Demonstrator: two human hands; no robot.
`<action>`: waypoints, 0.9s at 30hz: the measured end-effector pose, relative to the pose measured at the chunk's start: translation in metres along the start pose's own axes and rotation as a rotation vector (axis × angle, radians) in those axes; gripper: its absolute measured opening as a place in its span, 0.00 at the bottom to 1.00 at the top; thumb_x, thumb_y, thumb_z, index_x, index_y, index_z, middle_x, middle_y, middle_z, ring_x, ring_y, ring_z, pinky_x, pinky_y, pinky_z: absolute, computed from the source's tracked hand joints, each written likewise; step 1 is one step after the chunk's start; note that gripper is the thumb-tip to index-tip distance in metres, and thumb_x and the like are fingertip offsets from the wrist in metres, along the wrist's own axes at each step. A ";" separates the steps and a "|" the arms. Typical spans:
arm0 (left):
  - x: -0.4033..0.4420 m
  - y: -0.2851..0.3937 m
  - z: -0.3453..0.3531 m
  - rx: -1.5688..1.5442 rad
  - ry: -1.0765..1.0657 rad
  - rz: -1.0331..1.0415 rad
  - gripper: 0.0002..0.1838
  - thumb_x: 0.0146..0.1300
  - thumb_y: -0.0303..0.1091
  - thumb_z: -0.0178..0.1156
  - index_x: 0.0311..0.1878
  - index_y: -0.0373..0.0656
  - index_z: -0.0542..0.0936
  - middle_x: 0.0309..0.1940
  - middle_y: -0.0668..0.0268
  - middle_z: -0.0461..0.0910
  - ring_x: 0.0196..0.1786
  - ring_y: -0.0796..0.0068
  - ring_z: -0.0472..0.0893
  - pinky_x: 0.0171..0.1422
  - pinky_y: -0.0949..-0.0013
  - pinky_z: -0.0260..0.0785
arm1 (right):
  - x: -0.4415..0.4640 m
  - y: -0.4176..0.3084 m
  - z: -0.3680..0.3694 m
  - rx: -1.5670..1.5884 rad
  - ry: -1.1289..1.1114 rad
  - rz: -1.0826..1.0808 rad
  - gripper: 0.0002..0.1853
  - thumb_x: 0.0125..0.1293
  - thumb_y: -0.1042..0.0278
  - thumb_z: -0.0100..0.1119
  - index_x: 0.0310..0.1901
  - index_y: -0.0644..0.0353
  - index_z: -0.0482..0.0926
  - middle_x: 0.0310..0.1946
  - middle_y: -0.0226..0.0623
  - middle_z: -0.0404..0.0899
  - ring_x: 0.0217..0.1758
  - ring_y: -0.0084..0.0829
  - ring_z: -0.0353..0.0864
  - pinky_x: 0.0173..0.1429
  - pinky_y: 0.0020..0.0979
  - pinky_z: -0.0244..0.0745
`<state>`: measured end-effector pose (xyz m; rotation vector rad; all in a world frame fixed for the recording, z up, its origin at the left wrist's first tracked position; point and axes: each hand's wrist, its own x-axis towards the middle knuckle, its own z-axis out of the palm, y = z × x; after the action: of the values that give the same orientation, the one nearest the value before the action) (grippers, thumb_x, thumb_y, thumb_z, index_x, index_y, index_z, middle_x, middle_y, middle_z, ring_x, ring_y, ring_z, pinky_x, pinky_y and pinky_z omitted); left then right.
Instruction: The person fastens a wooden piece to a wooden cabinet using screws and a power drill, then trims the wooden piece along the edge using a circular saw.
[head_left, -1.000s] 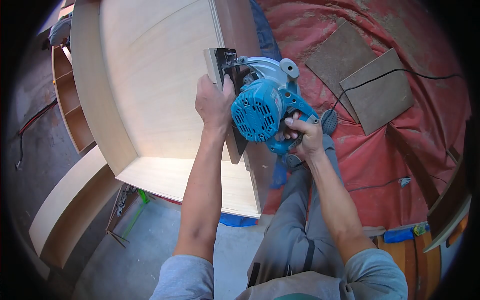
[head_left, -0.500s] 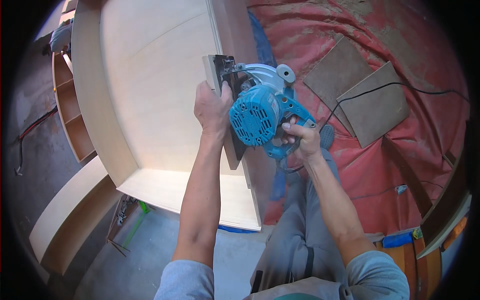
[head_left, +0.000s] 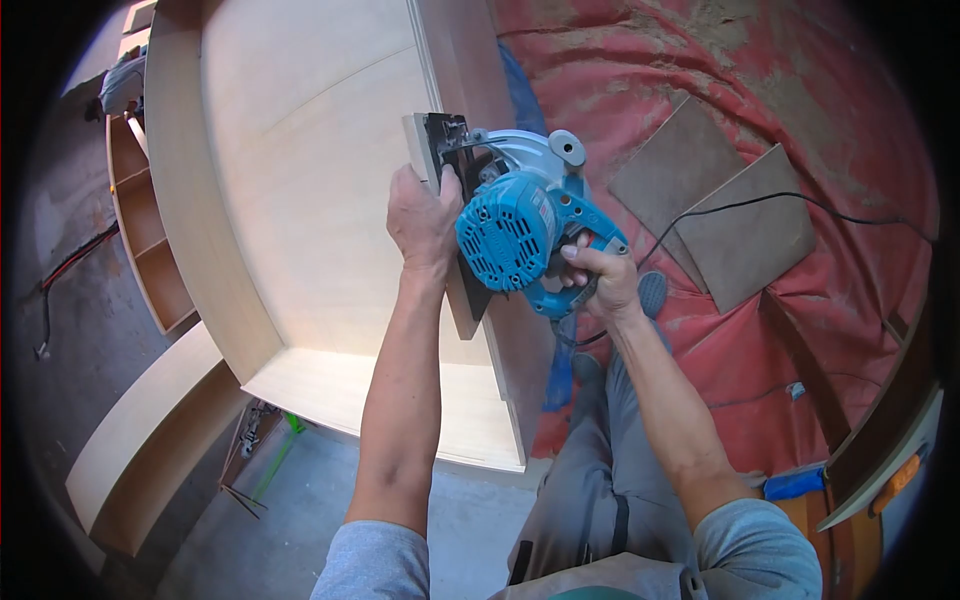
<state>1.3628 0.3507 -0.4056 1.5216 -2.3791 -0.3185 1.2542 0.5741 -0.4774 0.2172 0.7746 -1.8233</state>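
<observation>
A blue circular saw (head_left: 505,235) is held over the right edge of a large pale wooden cabinet (head_left: 310,150). My right hand (head_left: 603,275) is wrapped round its rear handle. A narrow wooden strip (head_left: 462,305) lies against the saw's dark base plate, on the cabinet side. My left hand (head_left: 424,218) grips that strip and the front of the base plate, thumb on the plate. The blade is hidden from view. The saw's black cord (head_left: 735,204) runs off to the right.
Two brown boards (head_left: 750,230) lie on a red sheet (head_left: 720,385) at the right. A curved wooden piece (head_left: 150,430) and a shelf unit (head_left: 150,240) stand at the left. At the lower right are dark panels (head_left: 890,425); my legs are below the saw.
The view has shifted, so the brown boards and the cabinet's near edge appear lower. Both hands keep their hold; one foot has moved on the floor.
</observation>
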 end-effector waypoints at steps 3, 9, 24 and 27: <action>0.000 0.005 -0.005 -0.012 -0.009 -0.027 0.20 0.68 0.46 0.70 0.44 0.35 0.80 0.41 0.49 0.84 0.44 0.42 0.86 0.50 0.45 0.78 | -0.002 -0.003 0.002 0.003 -0.013 -0.002 0.10 0.61 0.82 0.71 0.38 0.58 0.78 0.26 0.33 0.80 0.21 0.26 0.76 0.31 0.32 0.75; 0.000 0.009 -0.011 -0.062 0.046 -0.002 0.20 0.68 0.46 0.70 0.43 0.36 0.80 0.41 0.49 0.84 0.44 0.42 0.87 0.49 0.46 0.78 | -0.006 -0.013 0.013 -0.020 -0.022 -0.003 0.10 0.61 0.81 0.71 0.38 0.58 0.78 0.26 0.32 0.79 0.21 0.26 0.76 0.32 0.32 0.75; 0.000 0.010 -0.022 -0.050 0.029 0.025 0.21 0.68 0.46 0.70 0.42 0.35 0.80 0.40 0.47 0.85 0.44 0.41 0.87 0.49 0.45 0.78 | -0.012 -0.003 0.011 -0.027 -0.024 -0.013 0.10 0.63 0.79 0.71 0.38 0.57 0.77 0.27 0.30 0.77 0.22 0.25 0.73 0.32 0.32 0.74; 0.002 0.006 -0.019 -0.050 0.046 0.052 0.21 0.68 0.47 0.70 0.41 0.35 0.80 0.40 0.47 0.85 0.44 0.41 0.87 0.49 0.45 0.78 | -0.006 0.005 0.004 -0.027 -0.028 -0.009 0.09 0.63 0.78 0.70 0.38 0.57 0.77 0.26 0.31 0.77 0.22 0.25 0.73 0.33 0.32 0.74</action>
<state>1.3640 0.3511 -0.3857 1.4272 -2.3528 -0.3257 1.2614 0.5757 -0.4733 0.1705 0.7808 -1.8196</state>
